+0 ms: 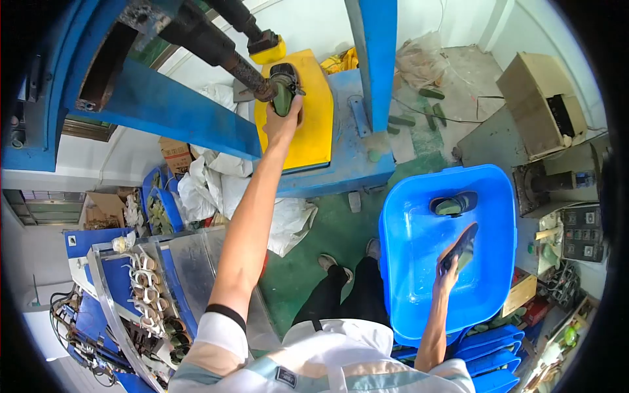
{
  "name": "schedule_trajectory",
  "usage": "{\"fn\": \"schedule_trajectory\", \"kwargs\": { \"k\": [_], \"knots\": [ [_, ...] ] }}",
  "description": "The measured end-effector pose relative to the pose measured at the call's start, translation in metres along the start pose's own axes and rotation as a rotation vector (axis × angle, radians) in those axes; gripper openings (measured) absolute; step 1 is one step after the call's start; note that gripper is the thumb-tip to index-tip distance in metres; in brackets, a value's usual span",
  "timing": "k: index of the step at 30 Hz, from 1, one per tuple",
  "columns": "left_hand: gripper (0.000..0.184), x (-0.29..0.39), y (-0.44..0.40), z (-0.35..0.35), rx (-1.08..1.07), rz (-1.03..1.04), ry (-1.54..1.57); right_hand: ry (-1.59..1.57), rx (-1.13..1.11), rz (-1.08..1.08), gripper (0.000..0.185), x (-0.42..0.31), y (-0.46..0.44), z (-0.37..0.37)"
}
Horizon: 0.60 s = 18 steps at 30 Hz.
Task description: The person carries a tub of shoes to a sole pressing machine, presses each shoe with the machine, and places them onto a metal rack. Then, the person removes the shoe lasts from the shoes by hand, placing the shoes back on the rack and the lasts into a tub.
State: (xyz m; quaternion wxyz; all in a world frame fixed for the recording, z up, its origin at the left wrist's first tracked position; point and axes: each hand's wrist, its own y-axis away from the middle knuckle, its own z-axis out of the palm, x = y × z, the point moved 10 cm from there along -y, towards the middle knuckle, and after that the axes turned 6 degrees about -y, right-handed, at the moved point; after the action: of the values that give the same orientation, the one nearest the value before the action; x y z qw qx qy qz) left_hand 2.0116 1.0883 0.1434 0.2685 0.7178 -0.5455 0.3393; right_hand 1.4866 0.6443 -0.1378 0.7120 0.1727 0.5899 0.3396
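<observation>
My left hand (283, 124) is stretched forward to the press and closed around the near end of a green and black shoe (283, 95). That shoe rests over the yellow pad (313, 118), right beside the rusty rod of the press. My right hand (447, 275) grips one end of a dark shoe (465, 245) and holds it over the big blue tub (393, 262). Inside the tub, near its far wall, lies another dark shoe (453, 204) with a greenish part. The fingertips of both hands are partly hidden by the shoes.
A blue press frame (370, 65) rises around the pad. White sacks (282, 226) lie on the floor to the left, near a rack holding several white sandals (147, 291). Grey machinery with a cardboard box (534, 98) stands at right. Blue bins (488, 357) are stacked behind the tub.
</observation>
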Motion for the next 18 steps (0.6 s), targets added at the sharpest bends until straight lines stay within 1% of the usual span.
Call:
{"fn": "schedule_trajectory", "kwargs": {
  "k": [2, 3, 5, 6, 8, 9, 10, 12, 13, 14, 15, 16, 17, 18],
  "knots": [
    [0.075, -0.024, -0.028, 0.005, -0.019, 0.010, -0.082, 0.160, -0.162, -0.190, 0.046, -0.048, 0.068, 0.027],
    [0.070, -0.036, -0.035, 0.005, -0.002, 0.009, -0.064, 0.305, -0.243, -0.246, 0.044, -0.062, 0.083, 0.037],
    [0.064, -0.058, -0.013, 0.000, -0.133, -0.130, 0.291, 0.601, -0.403, -0.358, 0.040, -0.084, 0.116, 0.060],
    [0.061, -0.067, 0.006, -0.005, -0.199, -0.193, 0.470, 0.690, -0.520, -0.314, 0.035, -0.097, 0.142, 0.103],
    [0.055, -0.079, 0.060, -0.028, -0.184, -0.193, 0.773, 0.682, -0.720, -0.337, 0.033, -0.093, 0.172, 0.172],
    [0.054, -0.109, 0.089, -0.039, -0.160, -0.275, 0.857, 0.706, -0.773, -0.378, 0.035, -0.086, 0.187, 0.209],
    [0.052, -0.102, 0.129, -0.061, -0.176, -0.258, 0.943, 0.735, -0.834, -0.419, 0.037, -0.076, 0.203, 0.249],
    [0.046, -0.154, 0.192, -0.090, -0.201, -0.360, 0.897, 0.841, -0.924, -0.629, 0.042, -0.055, 0.236, 0.330],
    [0.045, -0.162, 0.228, -0.110, -0.197, -0.406, 0.870, 0.880, -0.927, -0.713, 0.043, -0.038, 0.245, 0.368],
    [0.045, -0.197, 0.253, -0.123, -0.190, -0.350, 0.783, 0.918, -0.928, -0.794, 0.044, -0.022, 0.257, 0.402],
    [0.045, -0.225, 0.285, -0.143, -0.118, -0.412, 0.687, 0.882, -0.976, -0.831, 0.044, -0.013, 0.278, 0.437],
    [0.046, -0.253, 0.321, -0.166, -0.057, -0.545, 0.469, 0.837, -1.017, -0.871, 0.045, -0.005, 0.296, 0.471],
    [0.048, -0.287, 0.346, -0.165, -0.116, -0.487, 0.584, 0.773, -1.029, -0.931, 0.042, 0.000, 0.312, 0.498],
    [0.050, -0.328, 0.380, -0.169, -0.060, -0.608, 0.594, 0.705, -1.040, -0.989, 0.040, 0.005, 0.326, 0.521]
  ]
}}
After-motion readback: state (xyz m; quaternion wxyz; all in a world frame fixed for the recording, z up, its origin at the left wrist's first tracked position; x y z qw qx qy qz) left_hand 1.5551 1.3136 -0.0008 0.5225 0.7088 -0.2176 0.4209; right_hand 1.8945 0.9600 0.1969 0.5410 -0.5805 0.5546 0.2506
